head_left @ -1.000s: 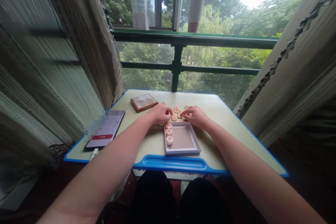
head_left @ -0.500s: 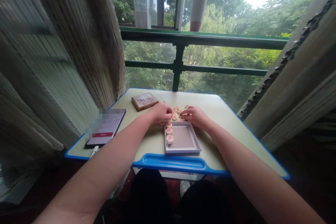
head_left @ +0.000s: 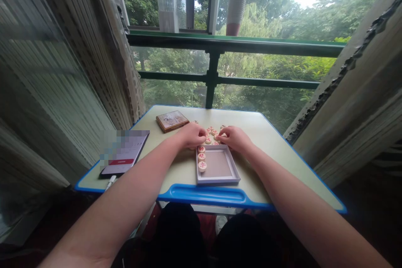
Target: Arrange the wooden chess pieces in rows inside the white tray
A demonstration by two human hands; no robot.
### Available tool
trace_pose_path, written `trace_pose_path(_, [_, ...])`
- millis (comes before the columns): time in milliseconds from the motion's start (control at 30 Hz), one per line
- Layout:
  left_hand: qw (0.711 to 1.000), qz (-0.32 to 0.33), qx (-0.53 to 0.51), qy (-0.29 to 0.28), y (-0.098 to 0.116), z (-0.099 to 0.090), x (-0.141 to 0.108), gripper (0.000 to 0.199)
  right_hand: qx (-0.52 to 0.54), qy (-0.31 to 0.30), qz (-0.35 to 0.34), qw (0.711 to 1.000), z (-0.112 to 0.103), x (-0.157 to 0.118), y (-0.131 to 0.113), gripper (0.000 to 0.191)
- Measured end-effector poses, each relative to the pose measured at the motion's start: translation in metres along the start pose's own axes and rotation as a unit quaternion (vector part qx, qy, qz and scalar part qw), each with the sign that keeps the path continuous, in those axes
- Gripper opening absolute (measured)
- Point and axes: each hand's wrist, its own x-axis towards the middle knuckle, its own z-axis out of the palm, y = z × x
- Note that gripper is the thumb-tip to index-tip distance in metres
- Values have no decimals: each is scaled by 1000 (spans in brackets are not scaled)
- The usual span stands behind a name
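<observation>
Round cream xiangqi pieces with red characters lie in a loose cluster beyond an open shallow box (head_left: 237, 171). Inside the box, three pieces, such as the lowest xiangqi piece (head_left: 202, 166), form a column along its left wall. My left hand (head_left: 192, 135) is closed at the cluster's left side, its fingers curled beside the pieces; whatever they pinch is hidden. From the right, my right hand (head_left: 234, 137) pinches at the edge of a xiangqi piece (head_left: 216, 137) with thumb and fingertips. Another xiangqi piece (head_left: 208, 140) lies between the two hands.
A brown box lid (head_left: 172, 121) with a picture lies at the back left of the table (head_left: 266, 155). A phone or tablet (head_left: 127, 155) with a white cable rests at the left edge. A blue pencil groove (head_left: 207, 194) lines the front; a green railing (head_left: 235, 44) stands behind.
My right fingertips have drawn closer together at a piece. My left hand stays nearly in place. The view has shifted slightly; the box and its three pieces are unchanged.
</observation>
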Motion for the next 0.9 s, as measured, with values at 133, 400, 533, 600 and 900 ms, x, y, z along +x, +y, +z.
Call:
trace_pose_path(133, [1000, -2, 7, -3, 1, -1, 0, 28, -12, 4, 17, 1000, 0, 0, 0, 28])
trace_pose_path(400, [1000, -2, 9, -7, 0, 1, 2, 27, 25, -5, 4, 1000, -1, -1, 0, 27])
trace_pose_path(533, [1000, -1, 19, -5, 1, 1, 2, 27, 46, -17, 15, 999, -1, -2, -2, 28])
trace_pose_path(600, [1000, -1, 17, -4, 0, 1, 2, 27, 67, -21, 28, 997, -1, -2, -1, 31])
trace_pose_path(900, [1000, 8, 20, 1, -2, 4, 2, 26, 120, 9, 50, 991, -4, -3, -1, 26])
